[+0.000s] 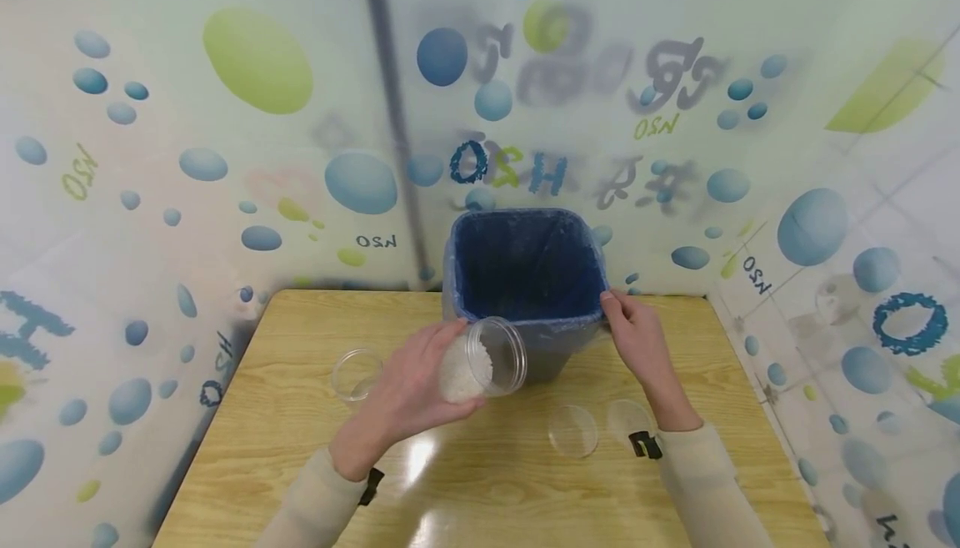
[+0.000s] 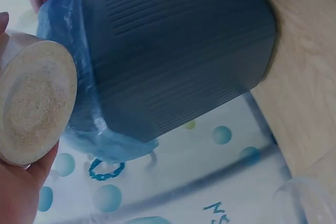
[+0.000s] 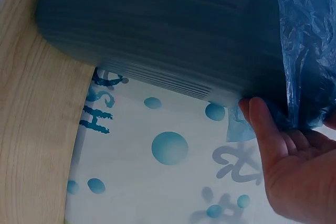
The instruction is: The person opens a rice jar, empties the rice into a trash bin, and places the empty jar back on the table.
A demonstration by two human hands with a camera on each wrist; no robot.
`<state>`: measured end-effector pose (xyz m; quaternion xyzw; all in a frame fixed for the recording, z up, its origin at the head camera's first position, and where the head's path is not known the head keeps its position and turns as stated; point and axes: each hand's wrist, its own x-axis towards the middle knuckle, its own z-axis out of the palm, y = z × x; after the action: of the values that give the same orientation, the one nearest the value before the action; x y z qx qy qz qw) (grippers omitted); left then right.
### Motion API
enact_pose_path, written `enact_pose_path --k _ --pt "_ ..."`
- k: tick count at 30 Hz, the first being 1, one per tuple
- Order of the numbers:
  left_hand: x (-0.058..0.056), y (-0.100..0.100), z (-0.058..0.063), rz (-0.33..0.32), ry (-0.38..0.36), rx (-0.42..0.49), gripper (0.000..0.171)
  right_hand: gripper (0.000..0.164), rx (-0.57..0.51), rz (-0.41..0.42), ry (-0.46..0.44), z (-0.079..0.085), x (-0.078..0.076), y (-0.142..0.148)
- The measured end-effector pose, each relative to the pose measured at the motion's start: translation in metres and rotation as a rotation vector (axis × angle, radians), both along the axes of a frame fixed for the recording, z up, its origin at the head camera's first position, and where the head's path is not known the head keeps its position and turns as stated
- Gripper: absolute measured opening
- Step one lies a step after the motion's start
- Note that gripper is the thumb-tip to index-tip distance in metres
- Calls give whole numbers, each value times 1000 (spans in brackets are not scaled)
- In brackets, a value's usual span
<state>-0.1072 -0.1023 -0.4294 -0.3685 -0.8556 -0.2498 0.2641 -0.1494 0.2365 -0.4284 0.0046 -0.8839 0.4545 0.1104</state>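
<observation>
My left hand point(image 1: 405, 388) grips a clear plastic jar point(image 1: 467, 371) partly filled with white grains. Tilted on its side, the jar has its open mouth toward the right, just before the near rim of a grey trash bin point(image 2: 178, 51). In the left wrist view the jar's round base point(image 2: 39, 98) faces the camera. A blue trash bag point(image 1: 525, 260) lines the bin and folds over its rim. At the bin's near right corner, my right hand point(image 1: 637, 339) holds the rim and bag, thumb outside; the bag partly hides its other fingers point(image 3: 299, 139).
A clear round container point(image 1: 357, 374) stands on the wooden table point(image 1: 300, 473) left of my left hand. Two clear round lids point(image 1: 572, 431) lie near my right wrist, one partly under it. A patterned wall point(image 1: 300, 156) rises directly behind the bin.
</observation>
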Motion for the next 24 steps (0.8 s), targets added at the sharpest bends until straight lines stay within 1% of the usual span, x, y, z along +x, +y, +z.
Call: enact_pose_path --k 5,7,9,11,17,20,24 --pt "-3 -3 11 -18 74 17 110 46 -23 -5 37 -1 -1 -2" --pt "-6 -5 16 -13 100 18 109 45 -28 -16 43 -2 -1 -3" --pt "-9 -8 21 -2 112 16 108 45 -34 -24 42 -3 -1 -4" --pt "-12 -12 26 13 104 11 107 45 -40 -31 40 -3 -1 -6" --pt "-22 -21 43 26 24 -12 103 45 -42 -42 39 -3 1 -8" --pt "-29 -24 48 33 19 -27 101 45 -42 -49 34 -4 2 -8" --pt "-39 -27 51 50 26 -40 99 46 -42 -66 25 -5 1 -8"
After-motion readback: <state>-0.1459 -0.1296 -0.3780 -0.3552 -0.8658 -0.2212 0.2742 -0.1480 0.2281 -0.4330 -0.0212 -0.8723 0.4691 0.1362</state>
